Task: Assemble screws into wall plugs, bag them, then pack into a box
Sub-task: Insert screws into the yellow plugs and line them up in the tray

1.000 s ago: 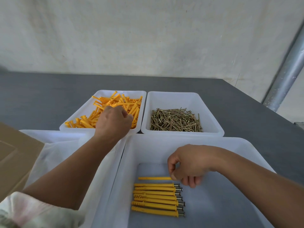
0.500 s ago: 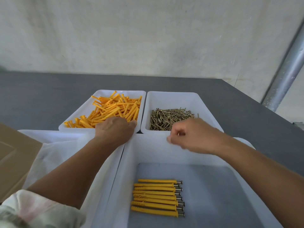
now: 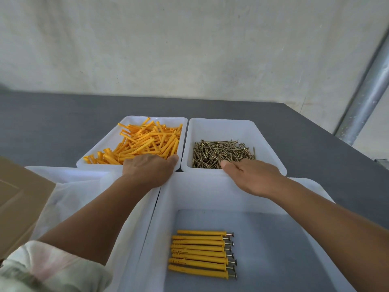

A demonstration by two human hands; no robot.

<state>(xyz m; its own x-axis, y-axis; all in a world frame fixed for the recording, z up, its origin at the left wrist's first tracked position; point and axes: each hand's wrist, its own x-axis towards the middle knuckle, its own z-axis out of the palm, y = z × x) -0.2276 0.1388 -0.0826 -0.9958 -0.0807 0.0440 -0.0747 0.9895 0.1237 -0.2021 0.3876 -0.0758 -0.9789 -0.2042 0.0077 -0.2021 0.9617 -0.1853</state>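
Observation:
A white tray (image 3: 101, 157) at the back left holds loose orange wall plugs (image 3: 147, 142). My left hand (image 3: 148, 170) lies over its near rim with the fingers dipped among the plugs and hidden. The white tray (image 3: 267, 140) beside it holds brass screws (image 3: 223, 152). My right hand (image 3: 252, 175) reaches over that tray's near rim; the thumb is straight and the fingertips are hidden in the screws. Several assembled plugs with screws (image 3: 202, 252) lie in a row in the large near bin (image 3: 210, 192).
A second large white bin (image 3: 63, 175) with clear plastic bags (image 3: 69, 199) stands at the near left. A cardboard box (image 3: 19, 207) is at the left edge. A metal pole (image 3: 366, 98) rises at the right, past the grey table's edge (image 3: 336, 144).
My right hand left the assembled row in the near bin and moved forward to the screw tray. My left hand drew back from the plug pile's middle to the tray's near rim.

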